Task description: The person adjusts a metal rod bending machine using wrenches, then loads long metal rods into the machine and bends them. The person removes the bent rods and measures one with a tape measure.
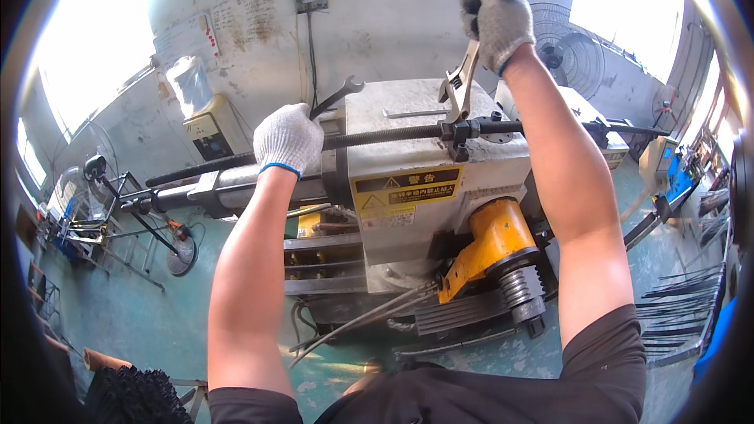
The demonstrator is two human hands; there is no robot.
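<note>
My left hand (289,139), in a white knit glove, is closed round an open-end wrench (339,96) whose dark jaw sticks out up and to the right. It is beside the long threaded rod (385,137) that runs across the machine. Raised higher on the right, my right hand (503,25) in a worn grey glove grips an adjustable wrench (462,85). The wrench's jaws point down at the dark clamp block with nuts (459,140) on the rod; whether they touch it, I cannot tell. A thin metal bar (414,114) lies on the machine's top behind the rod.
The pale machine housing (369,106) bears a yellow-black warning label (408,183). An orange arm (495,235) with a spring-like cylinder juts from its front. A water dispenser (212,129) and a large fan (561,55) stand near the wall. Dark rods (679,306) lie on a rack at right.
</note>
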